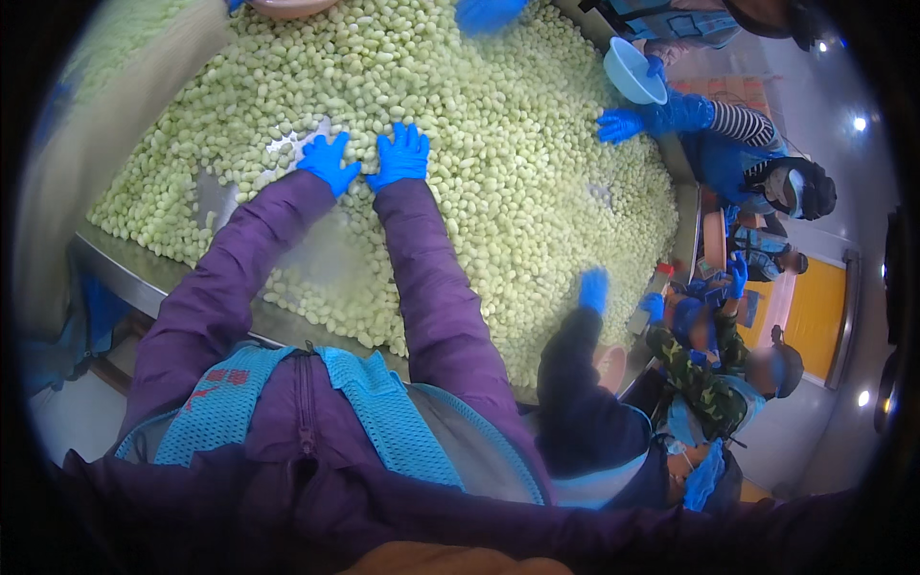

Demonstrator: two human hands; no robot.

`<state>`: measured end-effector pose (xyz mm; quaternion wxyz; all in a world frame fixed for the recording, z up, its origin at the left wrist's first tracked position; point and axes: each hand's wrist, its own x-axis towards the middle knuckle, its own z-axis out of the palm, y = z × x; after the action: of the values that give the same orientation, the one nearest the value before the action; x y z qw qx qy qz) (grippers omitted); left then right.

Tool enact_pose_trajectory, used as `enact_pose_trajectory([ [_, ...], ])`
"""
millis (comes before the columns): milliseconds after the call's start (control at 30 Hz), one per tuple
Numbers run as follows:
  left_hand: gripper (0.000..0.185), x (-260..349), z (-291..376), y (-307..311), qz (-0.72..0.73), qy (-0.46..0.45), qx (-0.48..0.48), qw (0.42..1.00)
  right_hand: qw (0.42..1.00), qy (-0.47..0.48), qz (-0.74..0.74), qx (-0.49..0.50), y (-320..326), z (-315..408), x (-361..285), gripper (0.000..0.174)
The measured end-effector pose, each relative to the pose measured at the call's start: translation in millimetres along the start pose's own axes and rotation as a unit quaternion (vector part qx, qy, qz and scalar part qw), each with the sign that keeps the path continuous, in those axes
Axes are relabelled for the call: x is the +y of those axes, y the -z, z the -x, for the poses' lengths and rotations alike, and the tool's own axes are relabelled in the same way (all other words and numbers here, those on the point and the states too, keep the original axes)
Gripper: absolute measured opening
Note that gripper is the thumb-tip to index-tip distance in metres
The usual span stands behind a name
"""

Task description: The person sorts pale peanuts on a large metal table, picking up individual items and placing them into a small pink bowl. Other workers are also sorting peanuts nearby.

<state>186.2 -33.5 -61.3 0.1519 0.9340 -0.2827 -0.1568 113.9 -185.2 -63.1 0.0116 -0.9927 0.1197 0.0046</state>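
A thick layer of small pale-green oval fruits [496, 180], perhaps grapes, covers a metal sorting table [129, 277]. My left hand [330, 164], in a blue glove, rests on them with fingers spread, beside a patch where the shiny table surface shows. Close by on its right, my right hand [400, 154], also blue-gloved, lies palm down on the fruits with its fingers apart. Neither hand is seen to hold anything. Behind my wrists, a thin part of the layer lets the metal show through.
Co-workers stand along the right side, their gloved hands [619, 126] over the fruits. One holds a light-blue plastic bowl [632, 72]. A pink bowl [611, 366] sits at the near right edge, another bowl [291, 6] at the far edge. A blurred pale panel [108, 136] stands at left.
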Motion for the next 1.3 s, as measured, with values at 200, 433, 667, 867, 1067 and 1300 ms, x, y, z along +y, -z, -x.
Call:
enact_pose_trajectory([
  [200, 0.07, 55.4, 38.9, -43.8, 0.036, -0.084, -0.057, 0.994, 0.998, -0.038, 0.028, 0.029, -9.5, 66.1, 50.1, 0.057],
  [433, 0.069, 102.0, 94.9, -75.4, 0.034, -0.252, -0.209, 0.944, 0.993, -0.092, 0.079, -0.012, -7.7, 162.5, 99.8, 0.046],
  [667, 0.068, 84.2, 122.8, -49.6, 0.183, -0.339, -0.243, 0.89, 0.911, -0.306, 0.197, -0.196, 22.4, 176.8, 202.1, 0.057],
  [867, 0.059, 25.3, 73.6, 8.3, 0.158, -0.165, -0.001, 0.974, 0.944, -0.239, 0.151, -0.168, 66.2, 110.9, 162.6, 0.073],
  [1067, 0.069, -63.5, 17.4, 45.1, 0.03, 0.015, 0.172, 0.984, 0.995, 0.07, -0.075, -0.008, 29.2, 0.8, 13.7, 0.087],
  [1300, 0.076, -125.9, -45.6, 70.0, -0.023, 0.059, 0.184, 0.981, 0.999, 0.037, 0.03, 0.007, 40.1, -124.0, -28.1, 0.089],
])
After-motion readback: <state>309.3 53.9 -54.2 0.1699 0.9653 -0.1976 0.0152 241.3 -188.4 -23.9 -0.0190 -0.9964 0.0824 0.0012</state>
